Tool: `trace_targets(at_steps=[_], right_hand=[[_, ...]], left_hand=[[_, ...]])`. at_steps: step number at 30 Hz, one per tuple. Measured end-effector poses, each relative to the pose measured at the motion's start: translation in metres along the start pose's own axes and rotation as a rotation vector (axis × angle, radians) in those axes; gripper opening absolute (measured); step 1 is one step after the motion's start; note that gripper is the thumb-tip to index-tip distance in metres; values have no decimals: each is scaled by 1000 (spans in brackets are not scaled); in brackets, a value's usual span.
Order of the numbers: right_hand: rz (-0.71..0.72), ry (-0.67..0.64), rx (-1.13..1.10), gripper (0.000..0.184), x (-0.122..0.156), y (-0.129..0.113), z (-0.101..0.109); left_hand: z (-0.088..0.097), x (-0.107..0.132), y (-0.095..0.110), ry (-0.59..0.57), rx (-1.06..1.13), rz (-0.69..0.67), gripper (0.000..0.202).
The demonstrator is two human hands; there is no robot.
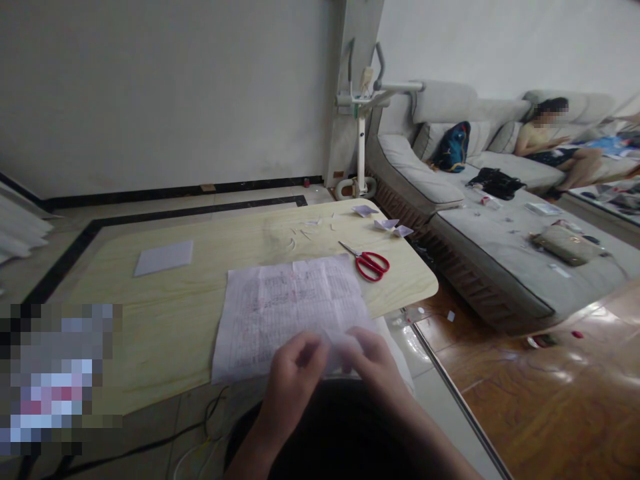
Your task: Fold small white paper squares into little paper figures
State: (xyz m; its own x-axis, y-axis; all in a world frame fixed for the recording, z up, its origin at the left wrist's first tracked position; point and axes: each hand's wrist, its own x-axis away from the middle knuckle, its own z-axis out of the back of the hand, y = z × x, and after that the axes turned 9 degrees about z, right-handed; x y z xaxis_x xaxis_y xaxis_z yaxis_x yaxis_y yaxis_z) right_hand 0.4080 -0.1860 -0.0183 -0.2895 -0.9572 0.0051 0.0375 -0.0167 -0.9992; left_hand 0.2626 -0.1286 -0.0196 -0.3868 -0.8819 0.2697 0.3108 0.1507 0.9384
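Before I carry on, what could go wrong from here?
The small paper held between the left hand and right hand might crease or tear. The folded pieces near the edge of the table could be knocked off. The red-handled scissors lie beside the printed sheet, so reaching hands might brush them.

One scissors point(361, 256), one printed sheet point(295, 293), perhaps three folded papers point(365, 211)

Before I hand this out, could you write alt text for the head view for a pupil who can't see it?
A person's hands hold a small, blurred piece of pale paper near a creased, printed sheet on a wood-grained table. Beyond lie red-handled scissors, thin paper scraps and three small folded papers.
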Motion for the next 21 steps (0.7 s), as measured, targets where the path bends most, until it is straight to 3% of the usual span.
trace_targets(at_steps=[8,16,21], right_hand=[[40,12,108,21,3,1,-3],[63,-4,60,22,5,9,-2],[63,26,38,20,5,12,-3]], left_hand=[[1,3,7,10,-41,4,22],[0,1,1,92,6,16,21],[2,1,2,69,-41,17,20]])
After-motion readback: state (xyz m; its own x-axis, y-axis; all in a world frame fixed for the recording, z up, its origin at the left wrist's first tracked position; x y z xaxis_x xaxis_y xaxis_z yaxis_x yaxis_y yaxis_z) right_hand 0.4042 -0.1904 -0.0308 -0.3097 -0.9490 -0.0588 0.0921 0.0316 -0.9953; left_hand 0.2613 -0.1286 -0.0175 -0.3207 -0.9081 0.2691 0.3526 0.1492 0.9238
